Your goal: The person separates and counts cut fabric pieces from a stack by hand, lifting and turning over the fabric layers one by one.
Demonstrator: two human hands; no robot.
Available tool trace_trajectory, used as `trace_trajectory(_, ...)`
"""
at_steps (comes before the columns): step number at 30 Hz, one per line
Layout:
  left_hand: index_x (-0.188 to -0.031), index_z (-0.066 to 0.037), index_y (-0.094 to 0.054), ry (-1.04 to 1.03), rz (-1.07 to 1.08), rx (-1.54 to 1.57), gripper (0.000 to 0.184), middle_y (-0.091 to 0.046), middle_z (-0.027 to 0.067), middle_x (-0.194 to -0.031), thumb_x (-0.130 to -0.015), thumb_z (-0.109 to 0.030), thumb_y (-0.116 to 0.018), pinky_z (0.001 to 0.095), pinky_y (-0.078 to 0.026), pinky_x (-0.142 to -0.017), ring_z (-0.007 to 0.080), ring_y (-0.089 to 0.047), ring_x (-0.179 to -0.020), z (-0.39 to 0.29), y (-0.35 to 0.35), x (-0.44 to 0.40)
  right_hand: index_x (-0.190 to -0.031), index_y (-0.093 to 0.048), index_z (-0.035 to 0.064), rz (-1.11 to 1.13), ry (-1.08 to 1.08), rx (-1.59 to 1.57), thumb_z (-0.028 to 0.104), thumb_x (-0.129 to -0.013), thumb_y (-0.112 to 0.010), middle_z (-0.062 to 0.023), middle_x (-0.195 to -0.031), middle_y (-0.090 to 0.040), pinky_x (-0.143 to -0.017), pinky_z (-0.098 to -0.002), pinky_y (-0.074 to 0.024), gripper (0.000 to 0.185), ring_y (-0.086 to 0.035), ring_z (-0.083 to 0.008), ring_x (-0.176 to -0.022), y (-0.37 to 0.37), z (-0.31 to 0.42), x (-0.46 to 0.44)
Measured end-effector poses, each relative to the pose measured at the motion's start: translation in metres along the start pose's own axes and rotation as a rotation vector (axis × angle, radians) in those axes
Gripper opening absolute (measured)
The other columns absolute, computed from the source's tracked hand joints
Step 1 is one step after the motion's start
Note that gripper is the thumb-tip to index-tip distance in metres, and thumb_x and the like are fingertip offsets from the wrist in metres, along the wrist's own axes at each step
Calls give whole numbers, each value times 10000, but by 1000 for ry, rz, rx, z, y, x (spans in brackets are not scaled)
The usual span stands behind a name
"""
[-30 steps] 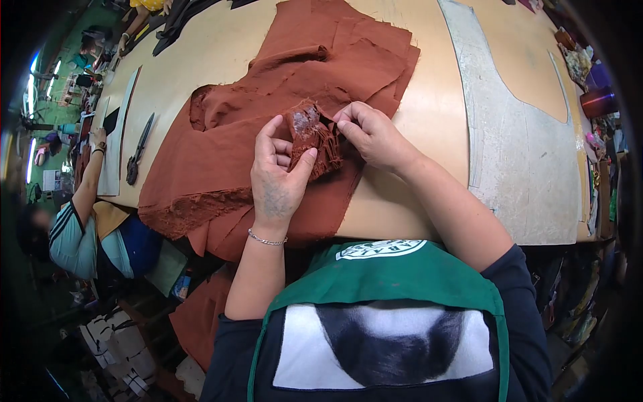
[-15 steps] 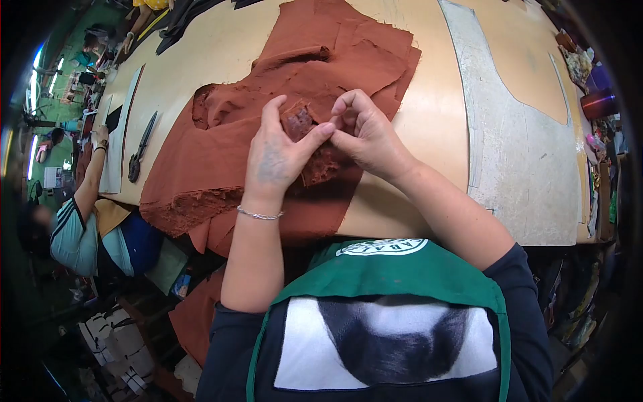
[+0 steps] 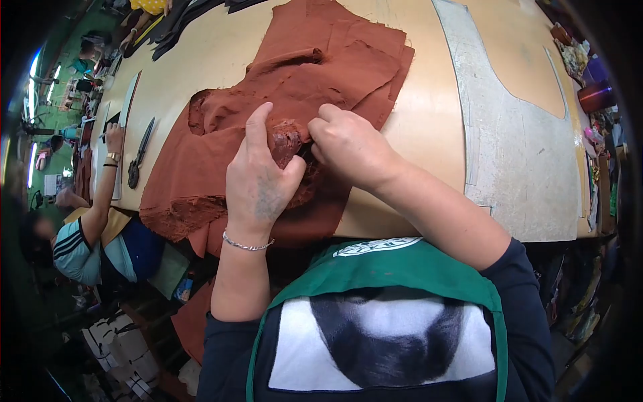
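Note:
Rust-red fabric (image 3: pixel 348 60) lies in layers on the table in front of me, with frayed edges and creases. A bunched, darker part of it (image 3: pixel 286 139) stands up between my hands. My left hand (image 3: pixel 260 184) holds this part from the left, thumb against it and index finger pointing up along it. My right hand (image 3: pixel 351 144) is closed in a pinch at its right side. A small dark shape shows by the right fingertips, but what they grip is hidden.
Dark-handled scissors (image 3: pixel 142 153) lie on the table (image 3: pixel 429 134) at left. A large grey pattern piece (image 3: pixel 522 161) covers the right side. Dark fabric (image 3: pixel 184 27) is at the far edge. A co-worker's hand (image 3: pixel 114 139) rests by a pale strip at left.
My left hand has shifted slightly left and down, its thumb now apart from my right hand. My right hand has turned and its fingers have closed tighter. The co-worker's arm has moved.

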State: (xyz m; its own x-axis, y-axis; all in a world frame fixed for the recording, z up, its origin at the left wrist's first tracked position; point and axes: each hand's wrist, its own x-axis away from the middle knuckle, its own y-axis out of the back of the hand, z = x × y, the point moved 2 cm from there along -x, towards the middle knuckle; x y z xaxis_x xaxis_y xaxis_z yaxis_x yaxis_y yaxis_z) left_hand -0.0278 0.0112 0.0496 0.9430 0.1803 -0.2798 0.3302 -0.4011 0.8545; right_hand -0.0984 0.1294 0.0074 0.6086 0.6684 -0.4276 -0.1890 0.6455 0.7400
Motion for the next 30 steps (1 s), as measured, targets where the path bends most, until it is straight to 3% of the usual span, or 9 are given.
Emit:
trace_trajectory(5, -1203, -49, -401, -85, -13, -101, 613, -586, 203, -898, -624, -55, -601, 397, -504, -663, 361, -593, -786, -1, 11, 6, -679, -556, 1, 25, -59, -14, 65, -659, -591, -157, -726, -524, -631, -399, -490, 76, -564, -321, -674, -13, 6, -3)
trace_trajectory(15, -1175, -51, -420, -102, 19, -200, 574, -586, 199, -906, -630, -51, -600, 402, -500, -656, 356, -592, -769, 2, 22, 11, -702, -591, 2, -3, 25, 60, 91, -666, -549, -154, -743, -552, -570, -343, -526, 104, -604, -281, -667, -17, 15, -2)
trace_trajectory(20, -1149, -53, -435, -57, 2, -205, 542, -577, 209, -884, -636, -68, -607, 420, -474, -660, 393, -579, -785, -4, 25, 12, -719, -588, 13, 38, 75, 78, 134, -667, -565, -143, -769, -552, -556, -347, -515, 134, -596, -280, -713, -22, 21, -12)
trace_trajectory(23, -1142, -47, -432, 1, -27, -174, 534, -578, 207, -905, -639, -75, -612, 429, -472, -674, 404, -573, -808, -6, 29, 9, -744, -584, 25, -116, 66, 103, 142, -673, -568, -132, -787, -552, -557, -354, -511, 138, -584, -278, -744, -9, 32, -27)
trace_trajectory(26, -1168, -40, -389, 49, -36, -164, 559, -581, 231, -897, -661, -102, -618, 444, -473, -677, 422, -571, -803, 4, 21, 8, -759, -582, 39, -102, -24, 123, 143, -679, -568, -122, -803, -552, -557, -369, -511, 132, -576, -270, -757, -14, 26, -29)
trace_trajectory(30, -1213, -17, -325, 152, -18, -147, 621, -573, 271, -911, -688, -151, -629, 446, -483, -676, 425, -572, -805, 15, -1, 7, -779, -571, 25, 27, 51, 114, 116, -689, -556, -126, -786, -570, -556, -348, -509, 129, -591, -272, -738, -24, 8, -25)
